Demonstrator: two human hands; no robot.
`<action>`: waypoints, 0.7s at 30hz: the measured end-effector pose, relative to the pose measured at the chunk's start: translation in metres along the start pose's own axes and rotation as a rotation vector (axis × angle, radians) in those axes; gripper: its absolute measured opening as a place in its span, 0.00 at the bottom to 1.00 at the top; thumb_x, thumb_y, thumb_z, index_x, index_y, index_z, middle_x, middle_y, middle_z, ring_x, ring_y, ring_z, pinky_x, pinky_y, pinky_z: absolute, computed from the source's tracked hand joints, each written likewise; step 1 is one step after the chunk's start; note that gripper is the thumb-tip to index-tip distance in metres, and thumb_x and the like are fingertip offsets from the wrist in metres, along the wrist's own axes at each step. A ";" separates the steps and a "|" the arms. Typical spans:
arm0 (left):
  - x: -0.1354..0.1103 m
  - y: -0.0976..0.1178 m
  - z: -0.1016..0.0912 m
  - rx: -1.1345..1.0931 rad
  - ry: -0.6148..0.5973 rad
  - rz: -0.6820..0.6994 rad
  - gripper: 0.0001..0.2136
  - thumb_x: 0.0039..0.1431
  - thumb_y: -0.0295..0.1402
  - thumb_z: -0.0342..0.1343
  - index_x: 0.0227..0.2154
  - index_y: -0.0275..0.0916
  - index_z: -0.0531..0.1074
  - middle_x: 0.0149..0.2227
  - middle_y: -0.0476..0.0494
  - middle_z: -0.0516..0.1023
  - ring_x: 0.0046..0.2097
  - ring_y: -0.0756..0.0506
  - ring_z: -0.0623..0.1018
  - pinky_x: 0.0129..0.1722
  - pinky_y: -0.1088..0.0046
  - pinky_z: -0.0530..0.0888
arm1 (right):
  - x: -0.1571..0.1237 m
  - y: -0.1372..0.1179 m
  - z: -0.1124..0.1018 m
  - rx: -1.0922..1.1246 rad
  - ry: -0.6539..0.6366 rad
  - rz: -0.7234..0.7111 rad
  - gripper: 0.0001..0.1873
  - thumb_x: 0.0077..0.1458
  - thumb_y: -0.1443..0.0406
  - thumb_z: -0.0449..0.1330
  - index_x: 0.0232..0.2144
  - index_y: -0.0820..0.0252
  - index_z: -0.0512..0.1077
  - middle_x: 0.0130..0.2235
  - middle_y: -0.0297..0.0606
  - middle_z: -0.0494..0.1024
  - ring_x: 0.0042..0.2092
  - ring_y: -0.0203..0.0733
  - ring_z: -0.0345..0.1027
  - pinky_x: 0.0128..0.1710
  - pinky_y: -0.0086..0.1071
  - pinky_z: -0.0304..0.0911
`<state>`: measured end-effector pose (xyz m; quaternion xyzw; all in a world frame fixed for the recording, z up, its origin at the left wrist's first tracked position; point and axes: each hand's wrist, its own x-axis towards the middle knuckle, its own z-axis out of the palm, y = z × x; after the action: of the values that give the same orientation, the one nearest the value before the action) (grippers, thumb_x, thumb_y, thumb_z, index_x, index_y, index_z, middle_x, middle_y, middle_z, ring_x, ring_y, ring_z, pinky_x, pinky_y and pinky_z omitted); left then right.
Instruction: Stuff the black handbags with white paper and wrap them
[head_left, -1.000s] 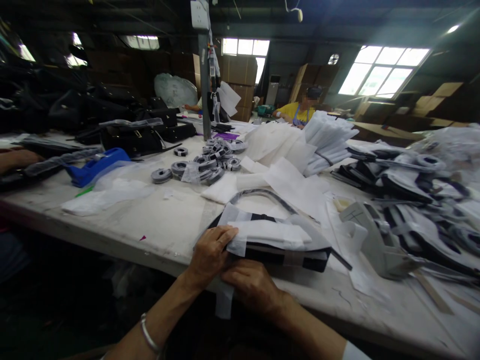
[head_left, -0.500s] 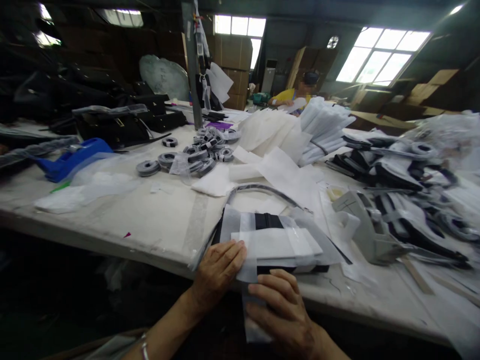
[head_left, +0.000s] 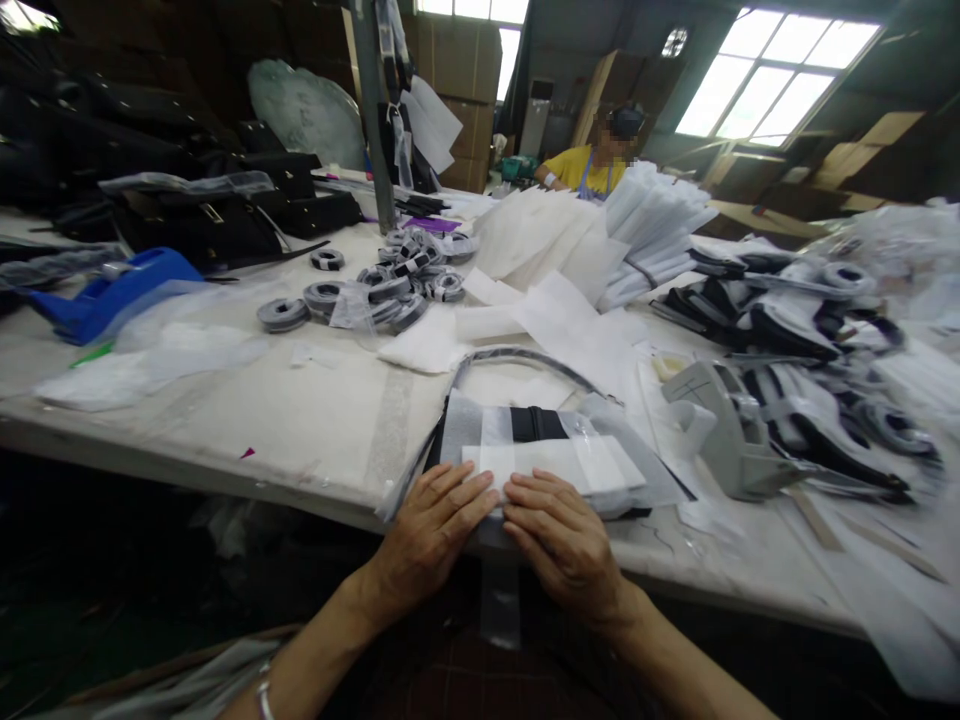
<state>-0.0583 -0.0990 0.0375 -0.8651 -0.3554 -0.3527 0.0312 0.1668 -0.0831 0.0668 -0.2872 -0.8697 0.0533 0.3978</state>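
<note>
A black bag (head_left: 536, 424) lies at the table's front edge, partly covered by translucent wrapping (head_left: 463, 428). Its long handle (head_left: 517, 355), wrapped in grey, arches away behind it. Folded white sheeting (head_left: 551, 460) rests on top, crossed by clear strips. My left hand (head_left: 442, 515) lies with its fingers stretched over the sheeting's near left part. Beside it, my right hand (head_left: 561, 530) presses on the near edge, fingers extended, the two hands' fingertips almost meeting. Below them a translucent strip (head_left: 500, 605) hangs over the table edge. Whatever is under my palms is hidden.
Right of the bag stands a grey tape dispenser (head_left: 731, 430); a blue dispenser (head_left: 112, 290) is far left. Wrapped coils (head_left: 397, 290), stacked white sheets (head_left: 540, 240) and black wrapped pieces (head_left: 787, 320) lie about. A person in yellow (head_left: 592, 170) is across the table (head_left: 322, 430).
My right hand has left the hanging strip and moved up onto the bag's near edge. My left hand stays on the left side. The camera view has tilted down slightly.
</note>
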 end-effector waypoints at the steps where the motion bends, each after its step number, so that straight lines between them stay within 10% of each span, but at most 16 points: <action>1: 0.000 0.000 -0.005 -0.026 -0.029 -0.006 0.20 0.65 0.24 0.49 0.60 0.38 0.63 0.59 0.40 0.71 0.66 0.41 0.62 0.63 0.55 0.63 | 0.000 0.000 0.000 0.000 0.002 -0.001 0.10 0.58 0.72 0.61 0.43 0.59 0.75 0.44 0.40 0.81 0.51 0.44 0.73 0.56 0.44 0.67; 7: 0.011 0.011 -0.017 -0.105 -0.041 -0.086 0.16 0.66 0.37 0.52 0.53 0.39 0.68 0.54 0.40 0.76 0.62 0.41 0.68 0.62 0.52 0.66 | 0.001 -0.002 0.001 -0.038 0.020 -0.018 0.07 0.58 0.73 0.61 0.39 0.59 0.74 0.43 0.39 0.82 0.50 0.43 0.74 0.55 0.43 0.66; 16: 0.018 0.020 0.017 0.088 0.291 -0.029 0.10 0.63 0.20 0.51 0.43 0.36 0.73 0.45 0.42 0.81 0.54 0.43 0.76 0.58 0.58 0.70 | 0.003 0.000 0.017 -0.168 0.089 -0.019 0.08 0.58 0.74 0.58 0.37 0.57 0.73 0.41 0.37 0.81 0.49 0.41 0.74 0.54 0.40 0.66; 21: 0.016 0.016 0.022 0.073 0.335 -0.032 0.11 0.63 0.20 0.51 0.43 0.37 0.73 0.44 0.42 0.82 0.54 0.44 0.77 0.55 0.61 0.72 | -0.023 -0.005 -0.008 -0.143 -0.032 -0.112 0.15 0.60 0.72 0.58 0.49 0.59 0.71 0.48 0.41 0.79 0.58 0.45 0.67 0.61 0.47 0.60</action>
<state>-0.0275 -0.0951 0.0345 -0.7867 -0.3714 -0.4793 0.1157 0.1821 -0.1012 0.0586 -0.2646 -0.8923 -0.0268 0.3647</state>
